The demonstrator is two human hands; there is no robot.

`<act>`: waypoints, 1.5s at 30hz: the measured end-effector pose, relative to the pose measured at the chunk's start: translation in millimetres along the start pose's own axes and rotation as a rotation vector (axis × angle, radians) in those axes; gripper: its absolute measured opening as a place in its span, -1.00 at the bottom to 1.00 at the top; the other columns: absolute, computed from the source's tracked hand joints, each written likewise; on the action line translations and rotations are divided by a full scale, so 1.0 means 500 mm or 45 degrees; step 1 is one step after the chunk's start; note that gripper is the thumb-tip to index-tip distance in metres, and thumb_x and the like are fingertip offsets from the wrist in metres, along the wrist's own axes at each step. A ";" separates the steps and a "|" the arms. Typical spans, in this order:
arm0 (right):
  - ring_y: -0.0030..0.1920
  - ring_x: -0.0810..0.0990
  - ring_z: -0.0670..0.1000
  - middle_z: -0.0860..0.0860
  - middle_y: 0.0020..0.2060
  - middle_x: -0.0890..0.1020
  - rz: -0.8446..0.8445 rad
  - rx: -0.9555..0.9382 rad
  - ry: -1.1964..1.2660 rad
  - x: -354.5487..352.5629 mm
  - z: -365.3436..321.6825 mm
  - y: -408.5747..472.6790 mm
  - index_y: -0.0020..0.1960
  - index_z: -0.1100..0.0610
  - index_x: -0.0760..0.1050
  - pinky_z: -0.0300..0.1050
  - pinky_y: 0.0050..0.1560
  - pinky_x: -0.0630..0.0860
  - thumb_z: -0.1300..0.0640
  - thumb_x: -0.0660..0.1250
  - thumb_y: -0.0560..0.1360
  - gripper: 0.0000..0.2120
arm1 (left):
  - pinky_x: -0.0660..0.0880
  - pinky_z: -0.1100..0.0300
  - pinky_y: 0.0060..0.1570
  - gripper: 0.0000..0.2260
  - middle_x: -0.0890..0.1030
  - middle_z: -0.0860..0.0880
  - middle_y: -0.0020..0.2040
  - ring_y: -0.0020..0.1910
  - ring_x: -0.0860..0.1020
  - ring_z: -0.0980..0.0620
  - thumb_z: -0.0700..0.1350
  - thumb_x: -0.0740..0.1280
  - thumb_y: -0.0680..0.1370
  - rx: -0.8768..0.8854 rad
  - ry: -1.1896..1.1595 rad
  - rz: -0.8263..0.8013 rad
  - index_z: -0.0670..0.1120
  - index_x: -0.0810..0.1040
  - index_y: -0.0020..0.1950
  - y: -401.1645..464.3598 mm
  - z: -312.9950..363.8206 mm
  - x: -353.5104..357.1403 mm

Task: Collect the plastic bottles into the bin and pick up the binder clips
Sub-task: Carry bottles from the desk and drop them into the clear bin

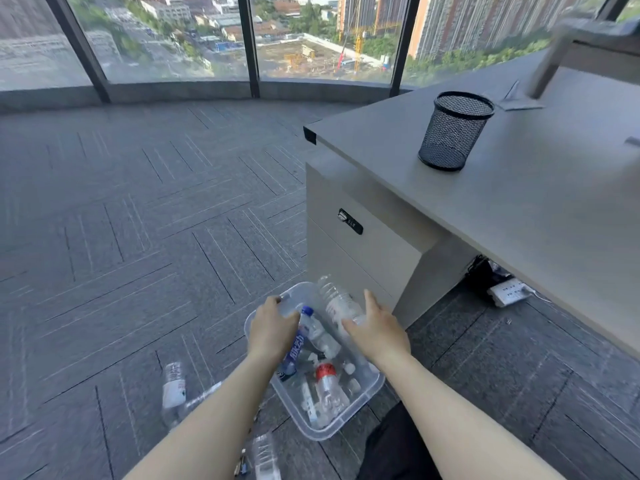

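Note:
A clear plastic bin (367, 393) stands on the carpet beside the desk cabinet. Several bottles lie inside it, among them a red-capped one (327, 386) and a blue-labelled one (294, 353). My right hand (379, 329) holds a clear bottle (337, 299) between thumb and fingers over the bin's far right side. My left hand (273, 327) curls its fingers round what looks like a clear bottle (290, 307) at the bin's left rim. Two loose bottles (173, 389) lie on the floor to the left, a third bottle (265, 457) nearer me. Small binder clips (241, 464) lie beside it.
A grey desk (536, 209) fills the right side, with a black mesh pen cup (454, 131) on top. Its drawer cabinet (367, 251) has a combination lock. A white power strip (509, 293) lies under the desk. Windows close off the far side of the carpet.

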State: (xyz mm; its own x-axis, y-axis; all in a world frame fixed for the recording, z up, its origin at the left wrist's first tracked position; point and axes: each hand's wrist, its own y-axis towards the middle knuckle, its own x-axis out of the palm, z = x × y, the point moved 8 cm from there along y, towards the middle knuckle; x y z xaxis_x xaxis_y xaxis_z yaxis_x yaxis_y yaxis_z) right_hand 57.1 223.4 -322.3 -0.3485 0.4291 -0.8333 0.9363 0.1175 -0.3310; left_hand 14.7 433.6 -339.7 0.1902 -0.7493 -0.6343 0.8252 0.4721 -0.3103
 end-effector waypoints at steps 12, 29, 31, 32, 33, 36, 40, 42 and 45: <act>0.22 0.51 0.07 0.06 0.26 0.54 0.336 -0.247 0.164 -0.202 -0.023 -0.105 0.43 0.10 0.34 -0.10 0.10 0.43 0.07 0.21 0.58 -0.57 | 0.43 0.04 0.16 -0.66 0.51 -0.09 0.24 0.18 0.50 -0.07 -0.08 0.27 0.53 0.517 0.085 0.114 -0.08 0.46 0.31 -0.098 0.235 -0.028; 0.18 0.52 0.09 -0.01 0.22 0.55 1.097 0.202 -0.010 -0.821 0.522 -0.393 0.40 -0.01 0.37 -0.06 0.05 0.47 0.01 0.24 0.53 -0.57 | 0.43 0.15 -0.05 -0.79 0.58 0.00 0.09 0.04 0.55 0.00 -0.10 0.30 0.53 1.451 0.052 -0.068 -0.06 0.58 0.15 -0.465 0.853 0.263; 0.29 0.43 0.12 0.02 0.35 0.44 1.066 0.328 -0.080 -0.859 0.621 -0.395 0.46 -0.01 0.27 0.01 0.14 0.46 0.00 0.25 0.52 -0.48 | 0.44 0.15 -0.07 -0.80 0.58 0.00 0.09 0.02 0.56 0.01 -0.10 0.31 0.53 1.506 0.074 -0.114 -0.04 0.58 0.14 -0.491 0.908 0.319; 0.32 0.39 0.14 0.03 0.38 0.40 1.040 0.381 -0.120 -0.876 0.666 -0.391 0.48 -0.01 0.22 0.04 0.16 0.45 0.00 0.25 0.51 -0.45 | 0.45 0.15 -0.08 -0.80 0.58 0.00 0.09 0.01 0.56 0.01 -0.09 0.31 0.53 1.531 0.087 -0.131 -0.03 0.58 0.14 -0.502 0.934 0.347; 0.33 0.36 0.15 0.05 0.38 0.38 1.013 0.425 -0.160 -0.892 0.708 -0.386 0.49 0.00 0.19 0.06 0.18 0.45 0.01 0.25 0.50 -0.42 | 0.47 0.14 -0.07 -0.80 0.58 0.00 0.09 0.02 0.55 0.02 -0.09 0.31 0.53 1.554 0.104 -0.144 -0.02 0.58 0.14 -0.512 0.959 0.374; 0.33 0.33 0.17 0.08 0.38 0.34 0.959 0.500 -0.271 -0.934 0.811 -0.353 0.46 0.06 0.17 0.07 0.22 0.43 0.03 0.27 0.47 -0.40 | 0.48 0.13 -0.04 -0.79 0.56 0.02 0.10 0.05 0.53 0.02 -0.07 0.30 0.53 1.607 0.159 -0.168 0.00 0.57 0.15 -0.535 1.021 0.454; 0.39 0.24 0.18 0.11 0.42 0.26 0.897 0.540 -0.411 -0.972 0.901 -0.289 0.49 0.11 0.12 0.09 0.29 0.36 0.07 0.29 0.44 -0.32 | 0.44 0.17 -0.07 -0.78 0.55 0.03 0.10 0.05 0.52 0.03 -0.07 0.30 0.53 1.631 0.207 -0.191 0.01 0.55 0.17 -0.544 1.076 0.545; 0.43 0.19 0.19 0.13 0.45 0.21 0.863 0.542 -0.477 -0.990 0.933 -0.253 0.51 0.13 0.08 0.12 0.34 0.32 0.06 0.29 0.43 -0.27 | 0.45 0.16 -0.06 -0.77 0.55 0.04 0.11 0.06 0.52 0.03 -0.07 0.29 0.53 1.632 0.225 -0.204 0.02 0.55 0.18 -0.541 1.095 0.582; 0.42 0.22 0.21 0.14 0.45 0.23 0.782 0.570 -0.528 -1.011 0.973 -0.213 0.52 0.11 0.05 0.15 0.35 0.27 -0.02 0.30 0.42 -0.23 | 0.48 0.12 -0.01 -0.76 0.55 0.05 0.11 0.08 0.51 0.03 -0.07 0.29 0.52 1.658 0.260 -0.204 0.01 0.55 0.19 -0.537 1.115 0.626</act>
State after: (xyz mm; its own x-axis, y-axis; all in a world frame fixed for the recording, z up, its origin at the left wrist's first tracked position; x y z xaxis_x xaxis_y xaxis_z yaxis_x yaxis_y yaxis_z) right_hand 112.4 -441.6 -81.0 0.1436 -0.0707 -0.9871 0.8888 -0.4294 0.1600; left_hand 149.2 -186.8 -60.0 0.0552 -0.6177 -0.7845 0.7563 -0.4871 0.4368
